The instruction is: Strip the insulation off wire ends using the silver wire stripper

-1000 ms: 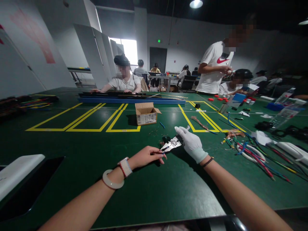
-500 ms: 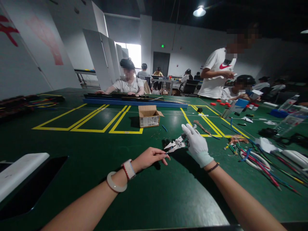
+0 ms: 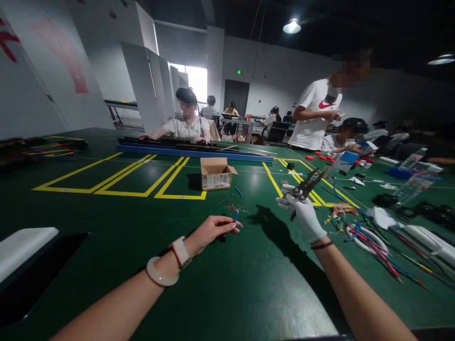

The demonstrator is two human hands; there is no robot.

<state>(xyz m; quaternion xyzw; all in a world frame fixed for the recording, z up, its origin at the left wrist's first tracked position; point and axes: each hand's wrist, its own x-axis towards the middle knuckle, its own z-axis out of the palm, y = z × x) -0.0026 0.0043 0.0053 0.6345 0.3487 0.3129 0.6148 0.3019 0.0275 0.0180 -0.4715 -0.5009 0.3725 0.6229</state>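
My left hand [image 3: 215,230] is bare and pinches a short blue wire [image 3: 236,216] between thumb and fingers, with bare copper strands fanning from its upper end. My right hand [image 3: 305,215], in a white glove, is closed around a pair of wire strippers [image 3: 306,187]. Their dark jaws point up and to the right, well apart from the wire. Beyond my left hand, small copper bits are scattered on the green table [image 3: 199,303]. Another short blue wire piece [image 3: 238,192] lies near an open cardboard box [image 3: 216,181].
Colored wires [image 3: 377,246] and a copper strand bundle [image 3: 343,210] lie on the right. A black tablet-like slab [image 3: 46,274] with a white object [image 3: 24,251] on it sits at left. A long blue strip [image 3: 192,154] crosses the far side, where a person sits. Yellow tape marks the table.
The wire strippers have come away from the wire, moving right and up with my right hand and turning jaws upward. In my left hand the blue wire now stands upright, its copper strands visible.
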